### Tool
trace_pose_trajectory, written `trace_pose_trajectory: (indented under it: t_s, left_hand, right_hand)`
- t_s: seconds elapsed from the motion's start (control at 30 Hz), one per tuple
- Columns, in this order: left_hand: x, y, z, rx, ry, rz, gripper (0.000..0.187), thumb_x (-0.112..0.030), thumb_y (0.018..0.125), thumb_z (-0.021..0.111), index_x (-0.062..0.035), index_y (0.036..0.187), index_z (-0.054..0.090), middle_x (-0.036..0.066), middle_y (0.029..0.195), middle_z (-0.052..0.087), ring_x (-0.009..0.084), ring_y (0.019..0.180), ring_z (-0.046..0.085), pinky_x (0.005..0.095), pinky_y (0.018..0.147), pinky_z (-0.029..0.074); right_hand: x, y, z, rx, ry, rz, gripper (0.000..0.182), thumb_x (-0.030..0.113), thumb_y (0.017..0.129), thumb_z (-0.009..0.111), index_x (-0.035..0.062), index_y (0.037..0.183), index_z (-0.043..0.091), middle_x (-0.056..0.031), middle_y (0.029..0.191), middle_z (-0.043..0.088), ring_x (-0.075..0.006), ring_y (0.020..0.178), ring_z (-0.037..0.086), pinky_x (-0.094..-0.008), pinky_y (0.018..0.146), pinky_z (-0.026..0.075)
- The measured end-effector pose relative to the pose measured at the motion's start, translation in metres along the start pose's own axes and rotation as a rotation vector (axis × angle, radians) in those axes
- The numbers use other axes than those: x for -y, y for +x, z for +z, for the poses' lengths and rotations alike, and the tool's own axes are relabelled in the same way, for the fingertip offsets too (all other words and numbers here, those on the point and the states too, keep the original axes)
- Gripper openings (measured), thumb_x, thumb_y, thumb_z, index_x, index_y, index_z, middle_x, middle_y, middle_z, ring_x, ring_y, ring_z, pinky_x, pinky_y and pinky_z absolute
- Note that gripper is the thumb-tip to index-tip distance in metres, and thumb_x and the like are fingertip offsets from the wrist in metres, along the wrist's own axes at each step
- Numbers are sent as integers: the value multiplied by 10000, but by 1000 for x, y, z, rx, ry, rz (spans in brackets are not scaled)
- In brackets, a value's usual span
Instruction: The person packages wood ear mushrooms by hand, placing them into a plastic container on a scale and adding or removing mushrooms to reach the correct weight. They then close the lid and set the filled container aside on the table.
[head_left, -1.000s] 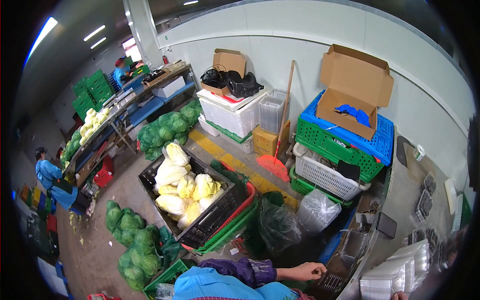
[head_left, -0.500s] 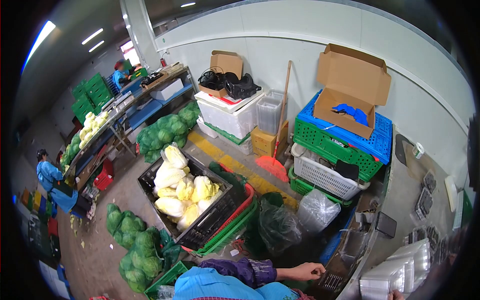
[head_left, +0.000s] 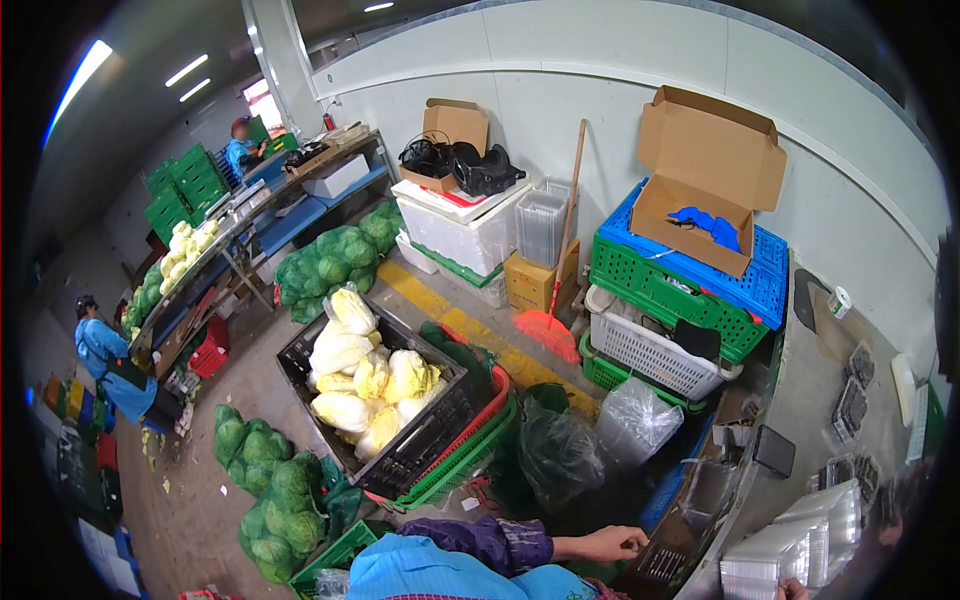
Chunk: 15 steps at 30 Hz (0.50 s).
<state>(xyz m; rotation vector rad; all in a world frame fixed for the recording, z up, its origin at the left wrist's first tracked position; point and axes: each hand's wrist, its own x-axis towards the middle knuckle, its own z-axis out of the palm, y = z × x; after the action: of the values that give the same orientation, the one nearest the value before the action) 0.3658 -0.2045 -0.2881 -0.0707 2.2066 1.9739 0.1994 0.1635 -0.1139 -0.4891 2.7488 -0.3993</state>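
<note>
My left hand (head_left: 615, 543), reaching out of a purple sleeve, is curled closed beside the dark slotted surface (head_left: 662, 562) at the edge of the worktop. Nothing shows between its fingers. At the bottom edge of the view, only the fingertips of my right hand (head_left: 793, 590) appear. They are closed at the near end of a stack of clear plastic containers (head_left: 765, 560); the rest of that hand is out of frame. More clear containers (head_left: 835, 505) lean just behind this stack.
A black crate of napa cabbages (head_left: 375, 385) rests on red and green baskets (head_left: 480, 440). Netted green cabbages (head_left: 280, 500) lie on the floor. Along the wall are stacked crates (head_left: 660, 290) and a broom (head_left: 565, 240). Two people in blue stand at the far left.
The view has shifted very slightly. My left hand stays in nearly the same place. My right fingertips remain by the container stack.
</note>
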Motion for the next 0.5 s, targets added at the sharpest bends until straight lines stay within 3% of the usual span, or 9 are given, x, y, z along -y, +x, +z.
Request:
trace_pose_trajectory:
  t_s: [0.2,0.43,0.5]
  left_hand:
    - [3,-1,0,-1,8,12,316,-158,834,595,-23,1115,540,94,861,638,209,783,613,333,712,479]
    - [10,-3,-1,12,-26,-61,329,-153,830,593,-23,1127,536,97,876,644,212,780,616,331,692,481]
    - [5,-6,-6,34,-15,-70,329,-147,837,597,-37,1141,536,92,915,629,208,829,606,330,746,477]
  right_hand:
    - [8,1,-1,40,-21,-12,241,186,913,542,1,1049,614,-202,861,658,-238,736,603,-377,690,464]
    - [-1,10,2,135,67,67,293,182,909,537,-49,1080,595,-234,970,652,-316,834,616,-386,743,467]
    - [-3,11,1,148,22,-14,336,220,922,505,-30,1130,589,-236,1045,635,-348,957,599,-381,848,448]
